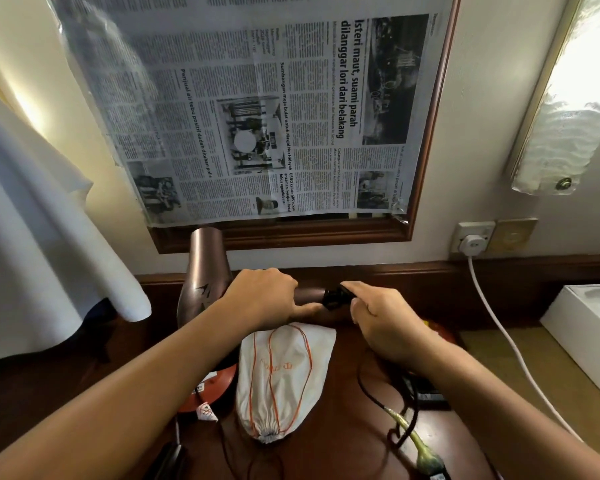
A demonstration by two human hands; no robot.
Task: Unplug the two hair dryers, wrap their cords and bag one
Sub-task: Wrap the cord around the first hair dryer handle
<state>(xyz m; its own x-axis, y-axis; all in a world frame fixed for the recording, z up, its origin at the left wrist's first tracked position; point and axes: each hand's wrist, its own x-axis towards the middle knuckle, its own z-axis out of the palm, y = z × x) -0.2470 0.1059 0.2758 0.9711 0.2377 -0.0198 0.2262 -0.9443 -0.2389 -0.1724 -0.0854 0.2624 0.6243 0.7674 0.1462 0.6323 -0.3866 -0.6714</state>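
A bronze-brown hair dryer stands above the dark wooden table, barrel pointing up at the wall. My left hand grips its handle. My right hand pinches the black cord end at the tip of that handle. The black cord trails in loops over the table under my right forearm. A white drawstring bag with orange string lies flat between my arms. A red object, maybe the other dryer, is partly hidden under my left forearm.
A white plug sits in the wall socket at the right, its white cable running down past a white box. White cloth hangs at the left. A newspaper-covered framed mirror is on the wall.
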